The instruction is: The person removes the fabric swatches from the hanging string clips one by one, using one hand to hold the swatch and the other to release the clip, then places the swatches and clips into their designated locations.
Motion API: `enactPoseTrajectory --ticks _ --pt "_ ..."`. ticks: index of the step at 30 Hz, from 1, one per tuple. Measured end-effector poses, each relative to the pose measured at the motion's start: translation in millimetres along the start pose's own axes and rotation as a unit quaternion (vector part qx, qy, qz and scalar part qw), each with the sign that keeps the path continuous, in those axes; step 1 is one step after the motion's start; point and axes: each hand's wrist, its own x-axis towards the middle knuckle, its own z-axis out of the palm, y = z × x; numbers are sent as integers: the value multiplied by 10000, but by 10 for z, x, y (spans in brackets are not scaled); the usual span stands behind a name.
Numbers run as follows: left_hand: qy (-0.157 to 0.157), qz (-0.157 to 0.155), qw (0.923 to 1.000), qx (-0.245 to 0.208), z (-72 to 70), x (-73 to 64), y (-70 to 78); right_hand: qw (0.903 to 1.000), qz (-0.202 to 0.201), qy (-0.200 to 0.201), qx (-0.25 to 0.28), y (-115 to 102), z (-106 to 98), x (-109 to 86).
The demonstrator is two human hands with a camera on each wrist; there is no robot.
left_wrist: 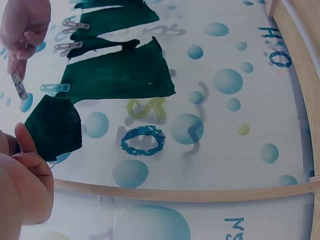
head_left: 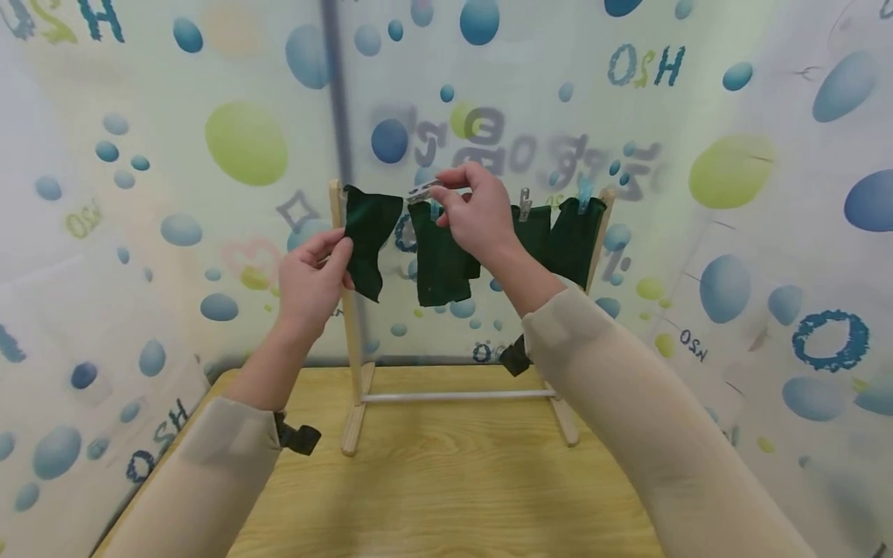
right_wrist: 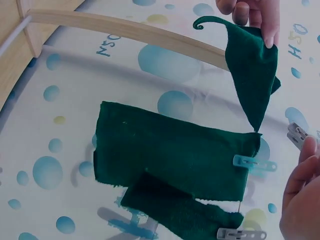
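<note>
My left hand (head_left: pixel 314 279) pinches a dark green cloth (head_left: pixel 370 232) by its side, close to the left post of a small wooden drying rack (head_left: pixel 353 333). In the left wrist view part of that cloth (left_wrist: pixel 55 127) is folded over. My right hand (head_left: pixel 477 209) holds a grey clothespin (head_left: pixel 424 191) between thumb and fingers, just right of the cloth's upper corner and apart from it. Beside it hangs another green cloth (head_left: pixel 436 263), fixed by a blue clothespin (right_wrist: pixel 254 163). The line is mostly hidden behind cloths and hands.
More green cloths (head_left: pixel 575 240) hang toward the right post, held by a grey clothespin (head_left: pixel 525 203) and a blue clothespin (head_left: pixel 584 194). A white bar (head_left: pixel 460 396) joins the rack's feet on the wooden table (head_left: pixel 446 480). A patterned curtain (head_left: pixel 244 194) surrounds the table.
</note>
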Motion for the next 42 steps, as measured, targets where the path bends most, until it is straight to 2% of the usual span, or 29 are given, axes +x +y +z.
enactPoseTrajectory --ticks 3,9,12,20,28,35,42 --pt "-50 15 10000 22 -36 -37 24 10000 -19 -10 -7 18 -66 -51" --pt "-234 91 9986 471 -139 -119 30 9999 -102 14 -21 73 -211 -176" --pt "-261 26 9978 606 -198 -161 11 9999 -104 -40 56 102 -269 -242" --pt "-441 -243 9937 999 -399 -276 -101 9999 25 -37 -134 206 -396 -452" --pt "-384 -440 9881 1424 -619 -389 -250 9997 215 10 -149 394 -508 -650" --pt "-403 -669 9802 1820 -746 -457 -349 9984 531 35 -204 606 -633 -805" --pt "-276 -1010 9636 2462 -835 -524 -442 9968 739 64 -291 814 -734 -958"
